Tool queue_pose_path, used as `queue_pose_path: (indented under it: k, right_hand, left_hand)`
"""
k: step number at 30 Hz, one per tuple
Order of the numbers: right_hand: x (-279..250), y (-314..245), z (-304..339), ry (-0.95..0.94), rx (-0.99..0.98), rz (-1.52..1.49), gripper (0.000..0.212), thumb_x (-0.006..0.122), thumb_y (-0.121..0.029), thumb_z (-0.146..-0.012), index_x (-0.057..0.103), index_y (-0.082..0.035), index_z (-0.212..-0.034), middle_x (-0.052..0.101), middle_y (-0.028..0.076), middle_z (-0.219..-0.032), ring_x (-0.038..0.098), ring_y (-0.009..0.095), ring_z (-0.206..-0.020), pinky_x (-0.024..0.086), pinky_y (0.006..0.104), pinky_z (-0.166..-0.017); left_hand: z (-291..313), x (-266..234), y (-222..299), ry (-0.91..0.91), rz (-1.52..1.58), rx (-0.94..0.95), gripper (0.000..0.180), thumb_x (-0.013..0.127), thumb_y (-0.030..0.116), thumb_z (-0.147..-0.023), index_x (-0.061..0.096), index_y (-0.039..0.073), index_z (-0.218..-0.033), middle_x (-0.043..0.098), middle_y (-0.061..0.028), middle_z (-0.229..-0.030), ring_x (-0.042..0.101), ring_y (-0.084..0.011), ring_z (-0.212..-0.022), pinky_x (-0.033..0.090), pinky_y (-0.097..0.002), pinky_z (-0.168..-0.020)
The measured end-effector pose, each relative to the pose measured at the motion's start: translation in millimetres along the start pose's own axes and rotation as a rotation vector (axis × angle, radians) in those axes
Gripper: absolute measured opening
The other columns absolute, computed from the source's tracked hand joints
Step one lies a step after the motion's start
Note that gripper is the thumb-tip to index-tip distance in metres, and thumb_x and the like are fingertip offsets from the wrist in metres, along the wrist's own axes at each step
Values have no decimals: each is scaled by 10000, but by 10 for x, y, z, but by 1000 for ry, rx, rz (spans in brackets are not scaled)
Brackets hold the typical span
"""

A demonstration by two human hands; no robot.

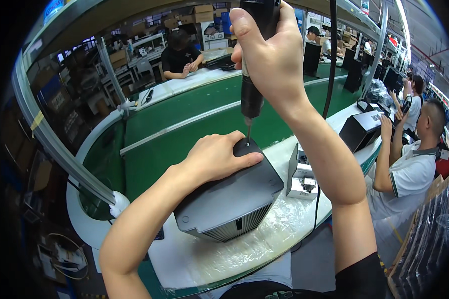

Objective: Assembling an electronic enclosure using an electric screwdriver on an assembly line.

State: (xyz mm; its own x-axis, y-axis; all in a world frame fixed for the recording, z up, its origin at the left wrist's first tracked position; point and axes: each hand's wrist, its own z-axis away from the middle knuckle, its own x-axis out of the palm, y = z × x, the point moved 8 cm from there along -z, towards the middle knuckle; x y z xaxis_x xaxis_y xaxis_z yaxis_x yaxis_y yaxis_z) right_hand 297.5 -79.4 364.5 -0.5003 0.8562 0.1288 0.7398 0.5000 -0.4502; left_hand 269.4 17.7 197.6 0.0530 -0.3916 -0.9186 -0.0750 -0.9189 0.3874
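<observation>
A dark grey box-shaped housing point(224, 197) with ribbed, finned sides lies on the plastic-covered white bench top. My left hand point(217, 157) presses on its far end, fingers and thumb spread to either side of a corner. Up above, my right hand point(274, 55) is wrapped round a black electric screwdriver point(252, 99) held upright. The screwdriver's bit points down and meets a small screw point(248, 144) in the housing's far corner, between my left thumb and index finger. The housing's underside is hidden.
Right of the housing stands an open white box point(302, 179) with small parts. Beyond the bench runs a green conveyor belt point(179, 117). A metal post point(60, 144) rises at left, and a black cable point(332, 60) hangs beside my right arm. A co-worker point(414, 154) handles a dark unit at right.
</observation>
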Motion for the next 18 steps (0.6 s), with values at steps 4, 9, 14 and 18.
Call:
queue_pose_path:
  k: [4,9,14,18]
  right_hand:
    - [-10,148,-6,39,139,-14,266,648,-180,-941,491,-20,-1084,551,-1,-727,523,55,-533,421,200,-453]
    - [-43,292,-12,9,179,-2,275,656,-194,-940,491,-37,-1095,564,8,-697,529,62,-510,422,205,-447]
    - [-67,327,-18,26,3,-5,404,697,-273,-894,547,60,-1068,632,59,-758,616,118,-526,495,244,-477]
    - [-253,148,-82,104,13,324,369,623,-332,-949,551,21,-1027,676,94,-866,598,100,-531,489,228,-476]
  left_hand:
    - [9,-1,0,0,-7,10,708,627,604,-832,611,9,-1215,697,-237,-939,676,-378,-900,507,-433,-869]
    - [6,-5,12,-11,5,8,717,625,610,-830,613,2,-1209,697,-239,-938,679,-375,-892,509,-434,-866]
    - [-45,19,21,-30,10,35,736,629,612,-827,608,-12,-1216,697,-241,-946,678,-378,-896,508,-428,-874]
    - [26,-66,1,-142,116,60,629,596,532,-900,616,-7,-1224,663,-258,-1100,640,-337,-1068,476,-381,-954]
